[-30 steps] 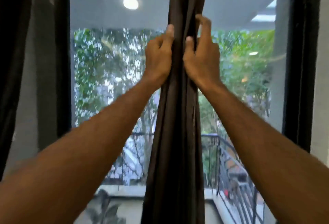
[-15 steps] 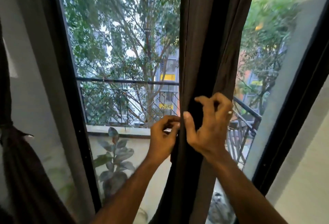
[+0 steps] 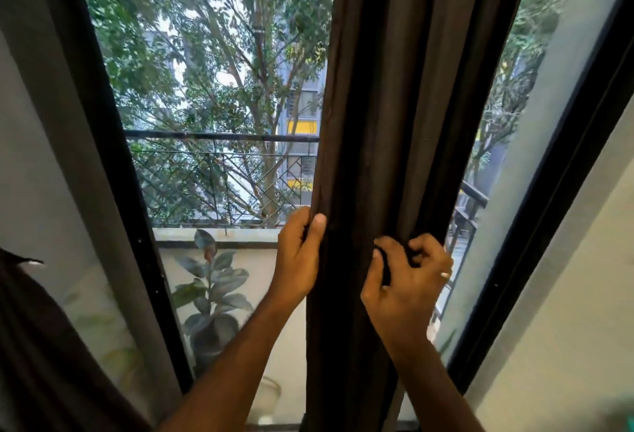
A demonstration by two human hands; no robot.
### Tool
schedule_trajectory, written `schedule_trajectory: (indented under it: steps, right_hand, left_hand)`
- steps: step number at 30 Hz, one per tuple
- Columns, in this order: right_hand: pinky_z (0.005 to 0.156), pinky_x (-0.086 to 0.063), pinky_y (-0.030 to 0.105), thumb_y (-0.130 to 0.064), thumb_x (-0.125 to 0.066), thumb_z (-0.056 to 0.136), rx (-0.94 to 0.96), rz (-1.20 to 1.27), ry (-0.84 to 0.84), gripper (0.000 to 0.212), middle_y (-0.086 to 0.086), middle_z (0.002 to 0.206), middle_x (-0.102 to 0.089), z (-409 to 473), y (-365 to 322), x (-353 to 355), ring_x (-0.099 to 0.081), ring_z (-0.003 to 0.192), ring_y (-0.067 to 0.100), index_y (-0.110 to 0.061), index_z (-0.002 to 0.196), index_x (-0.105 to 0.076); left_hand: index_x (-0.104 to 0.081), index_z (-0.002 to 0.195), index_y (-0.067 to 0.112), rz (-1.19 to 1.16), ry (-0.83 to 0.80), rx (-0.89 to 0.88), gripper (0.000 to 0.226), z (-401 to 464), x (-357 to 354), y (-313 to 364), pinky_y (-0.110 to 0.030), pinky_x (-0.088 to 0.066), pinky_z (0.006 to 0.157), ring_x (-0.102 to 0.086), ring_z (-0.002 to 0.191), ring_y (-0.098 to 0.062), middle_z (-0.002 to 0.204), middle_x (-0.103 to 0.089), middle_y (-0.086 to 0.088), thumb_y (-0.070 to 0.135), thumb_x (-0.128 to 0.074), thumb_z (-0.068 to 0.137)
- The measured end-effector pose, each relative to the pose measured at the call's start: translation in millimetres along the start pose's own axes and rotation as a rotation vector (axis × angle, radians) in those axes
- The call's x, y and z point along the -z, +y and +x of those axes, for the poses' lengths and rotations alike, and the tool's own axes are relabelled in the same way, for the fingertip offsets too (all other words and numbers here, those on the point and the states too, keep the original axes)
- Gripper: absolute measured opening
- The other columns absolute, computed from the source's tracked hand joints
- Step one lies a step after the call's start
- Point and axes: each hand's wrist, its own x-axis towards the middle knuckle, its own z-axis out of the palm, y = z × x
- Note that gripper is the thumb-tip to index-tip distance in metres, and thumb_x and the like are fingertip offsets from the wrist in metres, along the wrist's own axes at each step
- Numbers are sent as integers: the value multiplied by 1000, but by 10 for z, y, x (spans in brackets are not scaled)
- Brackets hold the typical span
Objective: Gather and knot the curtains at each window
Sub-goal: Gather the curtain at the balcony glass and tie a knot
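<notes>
A dark brown curtain point(image 3: 394, 143) hangs in long folds down the middle of the window, bunched into a thick strip. The left hand point(image 3: 298, 260) grips the curtain's left edge, with the thumb lying on the front of the cloth and the fingers curled round behind it. The right hand point(image 3: 404, 280) is just beside it on the right, a little lower, with its fingers curled into the folds and pinching them. A thin ring point(image 3: 445, 274) shows on one finger of the right hand. The black window frame point(image 3: 113, 157) stands on both sides of the glass. Another dark curtain point(image 3: 44, 356) sits low in the left corner. Behind the glass is a balcony with a black metal railing point(image 3: 219, 138) and a leafy plant in a pot point(image 3: 212, 291). Farther out are green trees and a building with a yellow band point(image 3: 303, 127). No writing can be read anywhere.
</notes>
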Motion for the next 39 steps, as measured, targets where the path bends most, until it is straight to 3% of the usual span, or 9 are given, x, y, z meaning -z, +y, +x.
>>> schedule_trajectory:
  steps: [2,6,10,14,18,23,28,33,39]
  right_hand:
    - [75,-46,48,-20,-77,83,-38,-62,21,22,15,109,-51,-13,-101,3,-51,94,31,-12,103,-76]
    - [87,-43,48,-38,-79,82,-178,-128,-49,51,14,118,-58,-33,-234,-58,-56,107,34,-11,123,-67]
    - [89,-45,48,-31,-82,83,-466,-58,-20,61,10,114,-62,-86,-295,-176,-59,107,32,-10,134,-58]
    - [78,-50,48,-35,-71,87,-359,-96,-101,36,10,106,-66,-223,-378,-286,-63,98,35,-11,114,-68]
    - [72,-54,47,-18,-64,95,-273,68,-33,17,11,90,-67,-276,-359,-283,-64,83,31,-2,98,-69]
    - [64,-49,43,-18,-63,96,-239,116,-23,21,7,75,-61,-357,-364,-235,-54,70,22,-6,80,-66]
    - [68,-39,35,-17,-67,92,-138,149,-142,20,0,69,-60,-333,-249,-175,-55,67,20,-13,74,-63]
    - [67,-36,36,-14,-56,88,-78,198,-197,18,-1,66,-61,-274,-185,-111,-61,65,23,-14,73,-65]
    - [65,-33,33,-18,-54,93,-47,305,-237,24,-1,64,-58,-242,-143,58,-56,61,19,-14,72,-63]
  left_hand:
    - [-60,94,7,71,4,-50,30,-37,63,22,-56,-50,74,-57,84,-39,87,-58,-16,36,-56,100]
    - [-71,97,13,107,-26,-102,9,-43,284,2,-35,-52,76,-66,91,-20,93,-67,1,18,-64,94]
    - [-74,98,27,124,82,-140,11,-64,410,-30,-46,-59,78,-63,103,-14,104,-64,15,20,-70,91]
    - [-76,94,27,206,185,-150,10,-46,424,-108,-59,-55,74,-53,104,-10,102,-53,13,34,-70,90]
    - [-75,92,13,263,167,-272,7,-72,427,43,-39,-50,79,-57,90,-13,89,-60,4,15,-71,86]
    - [-71,84,9,285,169,-329,3,-138,349,159,-25,-48,81,-60,90,-10,90,-61,20,9,-74,83]
    - [-75,86,2,275,183,-306,3,-356,144,266,-26,-54,82,-68,93,-13,92,-72,0,5,-73,85]
    - [-71,83,0,322,175,-305,4,-508,-101,388,-16,-51,79,-66,87,-2,91,-70,1,-3,-72,84]
    - [-67,81,1,408,254,-318,4,-691,-294,526,-22,-52,78,-65,90,-7,93,-68,2,0,-69,85]
